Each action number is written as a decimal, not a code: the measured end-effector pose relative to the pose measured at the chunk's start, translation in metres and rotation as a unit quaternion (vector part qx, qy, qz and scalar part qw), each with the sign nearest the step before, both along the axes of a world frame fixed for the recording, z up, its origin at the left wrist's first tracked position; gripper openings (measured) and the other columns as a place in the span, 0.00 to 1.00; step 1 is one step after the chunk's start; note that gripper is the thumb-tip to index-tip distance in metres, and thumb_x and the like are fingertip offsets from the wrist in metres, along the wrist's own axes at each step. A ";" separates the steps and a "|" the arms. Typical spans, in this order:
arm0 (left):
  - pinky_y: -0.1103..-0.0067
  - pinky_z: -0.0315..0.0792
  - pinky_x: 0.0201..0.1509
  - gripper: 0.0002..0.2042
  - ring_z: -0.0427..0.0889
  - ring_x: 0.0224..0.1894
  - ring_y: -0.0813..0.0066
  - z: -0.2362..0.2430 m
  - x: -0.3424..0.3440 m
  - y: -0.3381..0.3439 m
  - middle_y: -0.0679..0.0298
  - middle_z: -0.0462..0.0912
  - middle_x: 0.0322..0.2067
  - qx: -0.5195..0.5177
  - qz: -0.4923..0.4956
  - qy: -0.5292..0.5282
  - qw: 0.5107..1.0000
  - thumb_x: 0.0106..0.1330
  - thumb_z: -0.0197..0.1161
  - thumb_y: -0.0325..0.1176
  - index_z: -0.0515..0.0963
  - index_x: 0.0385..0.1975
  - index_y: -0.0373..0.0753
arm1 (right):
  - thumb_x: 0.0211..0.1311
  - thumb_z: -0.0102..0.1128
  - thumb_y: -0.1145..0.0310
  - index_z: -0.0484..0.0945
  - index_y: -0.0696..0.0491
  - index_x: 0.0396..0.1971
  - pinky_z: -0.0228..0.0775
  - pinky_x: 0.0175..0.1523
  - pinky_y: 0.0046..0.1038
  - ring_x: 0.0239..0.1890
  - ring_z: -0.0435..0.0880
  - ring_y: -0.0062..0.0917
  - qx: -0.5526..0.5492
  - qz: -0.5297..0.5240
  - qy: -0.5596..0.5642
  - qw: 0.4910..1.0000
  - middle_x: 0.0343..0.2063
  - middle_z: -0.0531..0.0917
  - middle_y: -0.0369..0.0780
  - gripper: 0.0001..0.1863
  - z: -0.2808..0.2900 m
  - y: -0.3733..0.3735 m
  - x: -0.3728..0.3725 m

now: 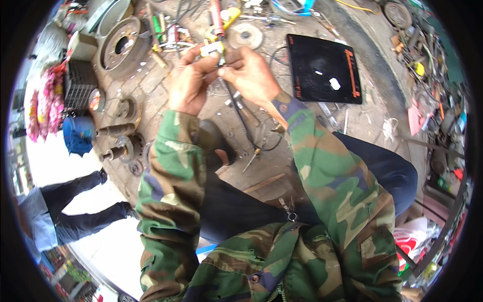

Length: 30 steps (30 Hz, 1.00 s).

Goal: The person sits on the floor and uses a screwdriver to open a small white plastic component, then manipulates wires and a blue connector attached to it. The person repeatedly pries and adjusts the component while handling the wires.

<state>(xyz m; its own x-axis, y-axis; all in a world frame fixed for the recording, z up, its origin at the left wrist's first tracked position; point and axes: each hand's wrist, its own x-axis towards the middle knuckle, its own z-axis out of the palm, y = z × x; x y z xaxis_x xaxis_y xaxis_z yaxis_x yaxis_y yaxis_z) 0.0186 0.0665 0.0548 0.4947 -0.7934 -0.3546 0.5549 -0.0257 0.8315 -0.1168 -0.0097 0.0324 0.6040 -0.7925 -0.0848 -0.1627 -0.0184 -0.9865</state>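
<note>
My left hand (188,85) is closed round a small white-and-yellow piece (211,49) at the upper middle. My right hand (251,80) meets it there, fingers curled, thumb and forefinger pinched at the lower end of the same assembly; exactly what they grip is partly hidden. A red cylindrical tool (217,20) is in line just beyond the piece; whether it is joined to it is unclear. A black cable (241,126) runs down from between my hands to a thin metal-tipped end on the ground, near my shoe (216,143).
A black flat panel (322,68) lies right, a metal disc (245,35) beyond my hands. A wheel rim (113,48), black crate (80,85), blue bucket (79,138) and metal hubs (126,148) stand left. Another person's legs (75,211) show lower left. Scrap (437,100) piles along the right.
</note>
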 end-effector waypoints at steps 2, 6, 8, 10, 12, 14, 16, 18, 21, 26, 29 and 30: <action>0.76 0.77 0.48 0.18 0.82 0.43 0.77 0.001 0.003 0.002 0.68 0.85 0.44 0.007 -0.056 -0.052 0.997 0.69 0.64 0.26 0.75 0.58 0.40 | 0.63 0.69 0.69 0.79 0.62 0.40 0.78 0.39 0.28 0.34 0.86 0.23 -0.077 0.120 0.065 0.988 0.29 0.86 0.41 0.13 0.020 -0.026 -0.017; 0.79 0.75 0.46 0.18 0.81 0.42 0.78 -0.003 0.007 0.003 0.68 0.84 0.45 0.030 -0.016 -0.057 0.998 0.70 0.64 0.26 0.75 0.60 0.40 | 0.61 0.66 0.59 0.85 0.58 0.37 0.79 0.39 0.33 0.29 0.87 0.28 -0.367 0.168 0.335 0.851 0.26 0.87 0.42 0.16 0.087 -0.120 -0.062; 0.77 0.77 0.48 0.19 0.83 0.44 0.74 -0.005 0.010 0.001 0.65 0.85 0.46 0.019 -0.012 -0.039 0.999 0.67 0.65 0.23 0.75 0.58 0.40 | 0.64 0.64 0.58 0.84 0.59 0.34 0.79 0.38 0.34 0.27 0.87 0.26 -0.288 0.192 0.399 0.849 0.25 0.87 0.41 0.17 0.118 -0.166 -0.115; 0.78 0.78 0.46 0.17 0.84 0.44 0.74 -0.005 0.010 0.000 0.64 0.85 0.46 0.011 -0.016 -0.054 0.998 0.68 0.65 0.23 0.77 0.56 0.40 | 0.65 0.64 0.59 0.83 0.60 0.30 0.79 0.34 0.33 0.23 0.86 0.26 -0.416 0.167 0.498 0.743 0.22 0.86 0.43 0.17 0.129 -0.193 -0.177; 0.78 0.79 0.46 0.16 0.85 0.43 0.74 -0.005 0.008 -0.002 0.64 0.86 0.46 0.006 -0.031 -0.073 0.997 0.69 0.65 0.23 0.77 0.56 0.41 | 0.67 0.62 0.58 0.82 0.59 0.28 0.78 0.33 0.36 0.21 0.85 0.27 -0.323 0.133 0.494 0.796 0.21 0.86 0.41 0.18 0.116 -0.204 -0.256; 0.80 0.77 0.44 0.18 0.84 0.43 0.78 -0.005 0.002 -0.006 0.67 0.86 0.45 -0.021 -0.046 -0.085 0.995 0.69 0.67 0.26 0.77 0.57 0.42 | 0.63 0.63 0.56 0.86 0.56 0.24 0.79 0.39 0.35 0.24 0.86 0.27 -0.190 0.045 0.468 0.862 0.19 0.86 0.38 0.18 0.074 -0.196 -0.333; 0.80 0.75 0.43 0.19 0.83 0.42 0.80 -0.003 -0.002 -0.009 0.68 0.86 0.45 0.028 -0.031 -0.101 0.994 0.68 0.67 0.26 0.77 0.58 0.43 | 0.63 0.61 0.57 0.83 0.55 0.26 0.77 0.37 0.36 0.23 0.84 0.27 -0.131 0.026 0.551 0.824 0.21 0.86 0.38 0.16 0.006 -0.174 -0.396; 0.76 0.75 0.50 0.20 0.82 0.46 0.77 0.000 -0.005 -0.010 0.69 0.85 0.46 0.044 -0.027 -0.084 0.995 0.68 0.66 0.25 0.76 0.59 0.43 | 0.53 0.60 0.60 0.80 0.53 0.11 0.77 0.31 0.40 0.18 0.83 0.34 -0.072 -0.112 0.520 0.844 0.10 0.80 0.39 0.16 -0.077 -0.118 -0.446; 0.72 0.75 0.51 0.21 0.82 0.45 0.77 0.005 -0.009 -0.014 0.68 0.85 0.47 0.055 -0.046 -0.107 0.992 0.67 0.67 0.25 0.75 0.59 0.43 | 0.49 0.75 0.49 0.81 0.59 0.34 0.76 0.39 0.40 0.26 0.83 0.38 -0.093 -0.154 0.559 0.809 0.30 0.87 0.48 0.27 -0.188 -0.028 -0.483; 0.79 0.83 0.42 0.17 0.84 0.39 0.80 0.011 -0.020 -0.024 0.68 0.86 0.42 0.023 -0.035 -0.076 0.996 0.67 0.66 0.23 0.77 0.55 0.41 | 0.50 0.76 0.51 0.81 0.58 0.35 0.75 0.37 0.38 0.26 0.82 0.34 0.025 -0.235 0.620 0.749 0.29 0.86 0.45 0.25 -0.223 0.044 -0.531; 0.81 0.77 0.38 0.18 0.83 0.37 0.83 0.016 -0.023 -0.027 0.70 0.87 0.38 0.032 -0.027 -0.072 0.997 0.66 0.69 0.24 0.76 0.55 0.39 | 0.51 0.76 0.52 0.81 0.58 0.35 0.74 0.36 0.36 0.25 0.81 0.32 0.063 -0.293 0.630 0.716 0.29 0.85 0.44 0.25 -0.210 0.049 -0.541; 0.82 0.78 0.38 0.18 0.84 0.38 0.83 0.017 -0.023 -0.027 0.68 0.87 0.39 0.031 -0.031 -0.075 0.996 0.66 0.69 0.24 0.76 0.55 0.39 | 0.51 0.77 0.52 0.81 0.58 0.35 0.73 0.36 0.36 0.25 0.81 0.31 0.069 -0.313 0.627 0.710 0.28 0.85 0.43 0.24 -0.207 0.049 -0.542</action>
<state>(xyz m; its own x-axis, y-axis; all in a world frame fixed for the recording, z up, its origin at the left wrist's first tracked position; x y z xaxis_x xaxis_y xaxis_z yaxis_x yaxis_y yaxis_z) -0.0045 0.0396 0.0715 0.4970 -0.8028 -0.3293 0.4194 -0.1100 0.9011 -0.6592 0.0396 -0.1744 -0.4818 -0.8039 -0.3487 -0.8486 0.5273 -0.0432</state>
